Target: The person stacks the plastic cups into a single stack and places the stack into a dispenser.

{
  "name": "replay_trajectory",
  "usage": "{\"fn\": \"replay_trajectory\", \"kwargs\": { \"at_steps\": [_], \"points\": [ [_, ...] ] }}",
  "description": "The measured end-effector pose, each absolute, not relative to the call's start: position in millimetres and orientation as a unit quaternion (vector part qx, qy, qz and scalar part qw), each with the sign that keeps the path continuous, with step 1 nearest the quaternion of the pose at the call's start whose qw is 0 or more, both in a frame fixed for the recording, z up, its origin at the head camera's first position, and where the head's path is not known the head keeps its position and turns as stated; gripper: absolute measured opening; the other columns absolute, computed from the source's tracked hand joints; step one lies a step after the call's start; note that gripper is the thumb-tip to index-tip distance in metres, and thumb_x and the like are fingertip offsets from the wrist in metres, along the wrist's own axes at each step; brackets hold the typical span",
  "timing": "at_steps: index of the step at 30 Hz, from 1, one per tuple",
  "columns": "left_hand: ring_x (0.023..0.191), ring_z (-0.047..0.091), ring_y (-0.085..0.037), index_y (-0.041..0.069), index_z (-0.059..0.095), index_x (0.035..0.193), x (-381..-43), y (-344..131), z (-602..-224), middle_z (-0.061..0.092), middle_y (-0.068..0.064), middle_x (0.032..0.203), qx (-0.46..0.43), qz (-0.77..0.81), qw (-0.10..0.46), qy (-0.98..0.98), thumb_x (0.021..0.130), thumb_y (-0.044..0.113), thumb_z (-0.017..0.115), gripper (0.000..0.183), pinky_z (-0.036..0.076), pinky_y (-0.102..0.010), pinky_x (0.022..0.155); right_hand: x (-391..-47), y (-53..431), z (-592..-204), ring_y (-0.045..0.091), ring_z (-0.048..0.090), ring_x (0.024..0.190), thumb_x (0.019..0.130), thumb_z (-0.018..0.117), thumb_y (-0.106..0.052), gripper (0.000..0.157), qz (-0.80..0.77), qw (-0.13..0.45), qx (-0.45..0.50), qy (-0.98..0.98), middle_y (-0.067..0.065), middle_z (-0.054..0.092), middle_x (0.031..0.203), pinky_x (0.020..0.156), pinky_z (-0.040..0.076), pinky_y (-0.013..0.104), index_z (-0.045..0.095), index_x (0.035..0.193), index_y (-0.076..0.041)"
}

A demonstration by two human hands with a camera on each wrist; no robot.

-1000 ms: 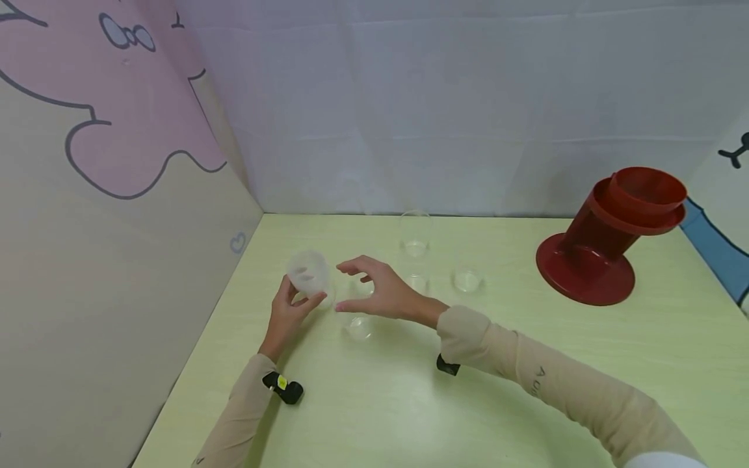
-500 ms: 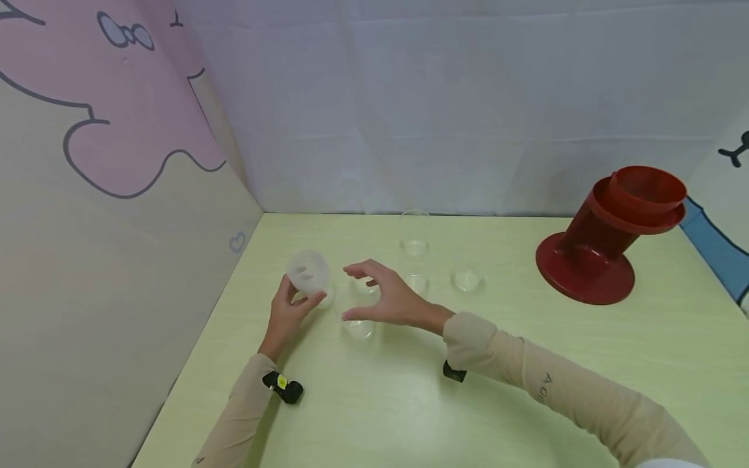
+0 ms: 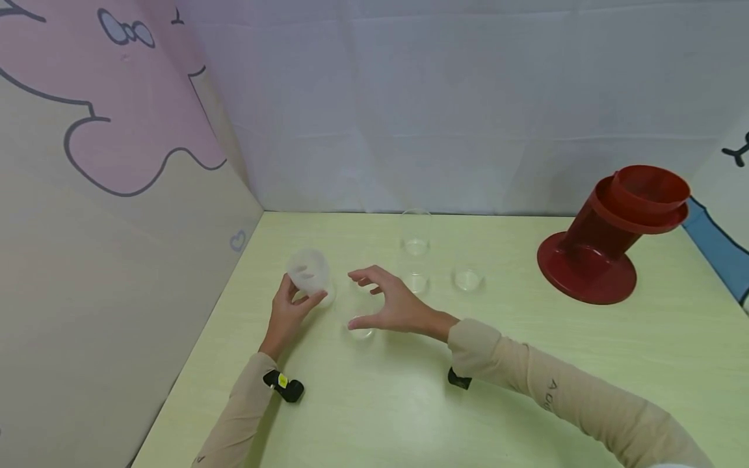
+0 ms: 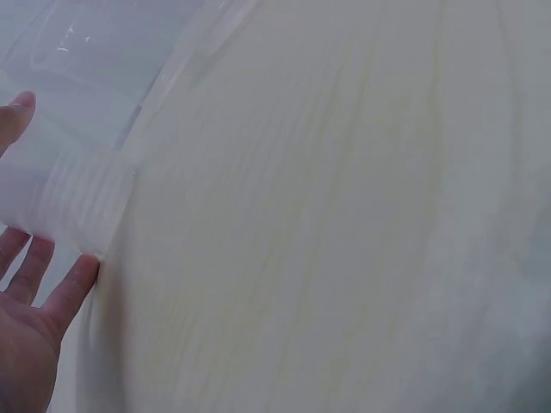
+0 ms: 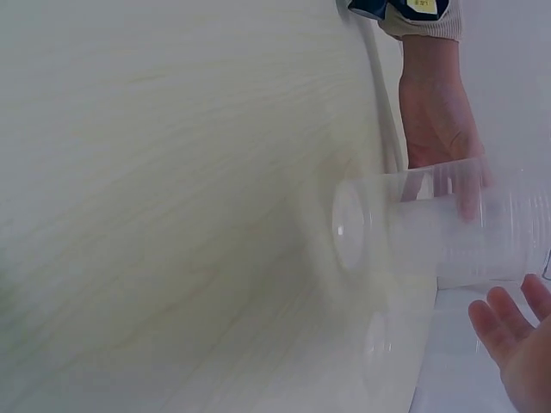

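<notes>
My left hand (image 3: 287, 316) grips a stack of nested clear plastic cups (image 3: 309, 270) at the left of the table, upright. In the left wrist view, the fingers (image 4: 76, 288) lie along the stack's ribbed rims (image 4: 82, 202). To the right of it, my right hand (image 3: 392, 302) is held in a wide C, thumb and fingers well apart. A clear cup (image 3: 361, 333) shows below its thumb, partly covered by the hand. In the right wrist view, the right fingertips (image 5: 495, 325) are just beside the stack's upper end, with another faint cup (image 5: 379, 344) nearby.
Behind the right hand stand clear cups, one at the back (image 3: 416, 246), one in front of it (image 3: 417, 283) and one farther right (image 3: 468, 279). A red tilted tube on a round base (image 3: 585, 270) stands at the back right. A white curtain (image 3: 445, 110) backs the table.
My right hand has drawn slightly right and toward me, away from the stack, fingers still spread. The left hand and its stack have stayed in place.
</notes>
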State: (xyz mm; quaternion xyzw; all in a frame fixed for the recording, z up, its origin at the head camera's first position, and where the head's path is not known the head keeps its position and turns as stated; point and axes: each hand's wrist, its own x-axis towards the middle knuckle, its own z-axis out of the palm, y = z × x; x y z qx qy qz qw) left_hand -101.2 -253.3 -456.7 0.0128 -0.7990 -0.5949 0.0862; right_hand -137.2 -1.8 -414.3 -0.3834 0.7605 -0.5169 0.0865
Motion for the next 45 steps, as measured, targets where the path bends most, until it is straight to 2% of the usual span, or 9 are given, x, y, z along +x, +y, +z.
{"fn": "replay_trajectory", "kwargs": {
  "at_steps": [5,11,19,26,30,34,39,45],
  "points": [
    [0.121,0.047,-0.019,0.016,0.038,0.139,-101,-253,-456,0.048,-0.004,0.132,0.015,-0.593,0.083,-0.801,0.082,0.019,0.076,0.069,0.048,-0.031,0.093,-135,0,-420,0.01,0.049,0.115,0.069,0.085,-0.036,0.078,-0.521,0.093,-0.377,0.76,-0.009,0.049,0.127,0.094,0.047,0.039,0.047,0.134,-0.019],
    [0.122,0.046,-0.02,0.017,0.037,0.14,-100,-253,-456,0.047,-0.004,0.134,0.019,-0.586,0.082,-0.806,0.082,0.021,0.076,0.07,0.048,-0.032,0.094,-134,-1,-425,0.012,0.05,0.114,0.067,0.087,-0.033,0.08,-0.519,0.095,-0.372,0.764,-0.007,0.05,0.128,0.092,0.048,0.038,0.047,0.134,-0.018],
    [0.123,0.046,-0.02,0.015,0.036,0.14,-99,-254,-457,0.047,-0.005,0.134,0.019,-0.586,0.084,-0.806,0.083,0.02,0.075,0.07,0.048,-0.032,0.094,-133,-2,-433,0.031,0.052,0.115,0.065,0.089,-0.027,0.084,-0.537,0.104,-0.368,0.752,0.003,0.051,0.13,0.091,0.048,0.043,0.045,0.135,-0.011],
    [0.123,0.046,-0.021,0.014,0.037,0.139,-100,-253,-456,0.047,-0.006,0.134,0.021,-0.59,0.083,-0.803,0.082,0.018,0.076,0.069,0.048,-0.032,0.094,-133,-3,-439,0.024,0.052,0.114,0.066,0.088,-0.026,0.084,-0.533,0.126,-0.348,0.761,0.002,0.053,0.127,0.092,0.048,0.041,0.043,0.136,-0.012],
    [0.121,0.047,-0.02,0.014,0.038,0.138,-100,-253,-455,0.048,-0.006,0.132,0.023,-0.596,0.082,-0.799,0.082,0.017,0.076,0.068,0.049,-0.028,0.091,-132,-5,-443,0.023,0.051,0.115,0.066,0.088,-0.023,0.082,-0.535,0.141,-0.342,0.76,0.009,0.054,0.126,0.092,0.047,0.043,0.043,0.134,-0.011],
    [0.119,0.048,-0.019,0.012,0.04,0.136,-101,-253,-455,0.05,-0.007,0.13,0.021,-0.603,0.083,-0.793,0.081,0.015,0.076,0.066,0.05,-0.024,0.088,-132,-7,-447,0.025,0.051,0.115,0.068,0.087,-0.018,0.077,-0.542,0.148,-0.345,0.752,0.015,0.054,0.125,0.091,0.047,0.045,0.043,0.13,-0.008],
    [0.118,0.048,-0.018,0.012,0.04,0.136,-102,-253,-456,0.05,-0.007,0.13,0.021,-0.606,0.085,-0.791,0.08,0.015,0.077,0.066,0.05,-0.024,0.088,-129,-8,-443,0.035,0.051,0.116,0.071,0.083,-0.009,0.071,-0.56,0.162,-0.341,0.738,0.02,0.053,0.125,0.091,0.045,0.051,0.041,0.126,0.0],
    [0.121,0.047,-0.019,0.014,0.04,0.136,-102,-254,-457,0.049,-0.007,0.131,0.021,-0.603,0.083,-0.793,0.08,0.017,0.077,0.067,0.049,-0.025,0.09,-133,-10,-459,0.031,0.054,0.112,0.071,0.083,-0.013,0.067,-0.569,0.157,-0.34,0.732,0.018,0.056,0.12,0.088,0.048,0.044,0.043,0.123,-0.001]
  ]
}}
